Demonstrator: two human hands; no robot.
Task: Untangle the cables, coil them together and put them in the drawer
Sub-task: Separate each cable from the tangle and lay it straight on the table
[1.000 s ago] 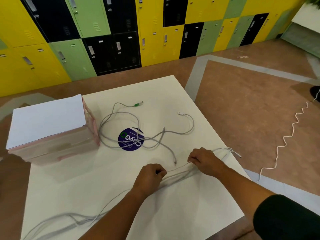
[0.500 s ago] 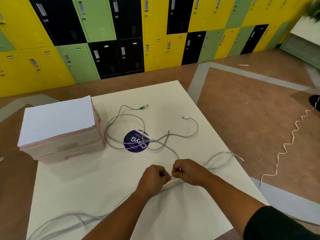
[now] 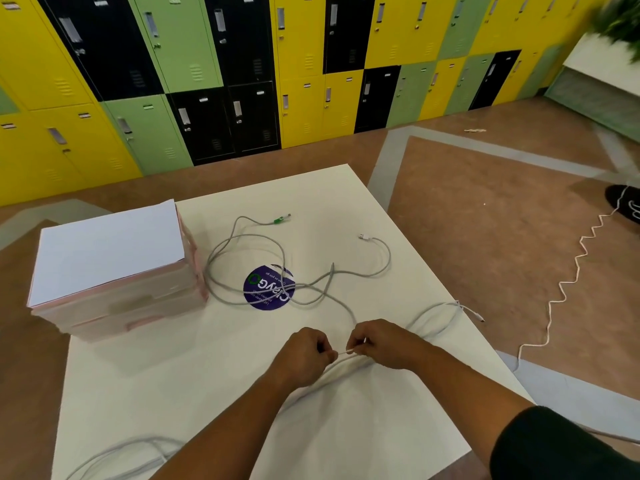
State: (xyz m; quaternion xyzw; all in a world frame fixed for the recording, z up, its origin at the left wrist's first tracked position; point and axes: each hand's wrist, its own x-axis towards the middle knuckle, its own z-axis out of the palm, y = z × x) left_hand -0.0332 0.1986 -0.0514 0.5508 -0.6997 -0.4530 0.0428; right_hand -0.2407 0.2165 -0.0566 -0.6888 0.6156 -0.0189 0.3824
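A cream bench [image 3: 138, 393] carries a round purple sticker [image 3: 258, 289] just beyond the hands [image 3: 304, 351]. Far beyond them stand yellow, green and black lockers [image 3: 242, 64]. To their right, a white zigzag cord [image 3: 585, 252] lies on the brown floor [image 3: 485, 220], near a black shoe [image 3: 623, 202].

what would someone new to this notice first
The wall of yellow, green and black lockers across the back grabs the eye first. Near the front of the table, the left hand and right hand pinch a white cable close together. Beyond them, tangled grey cables sprawl over a round purple sticker, beside a pink drawer unit at the left.
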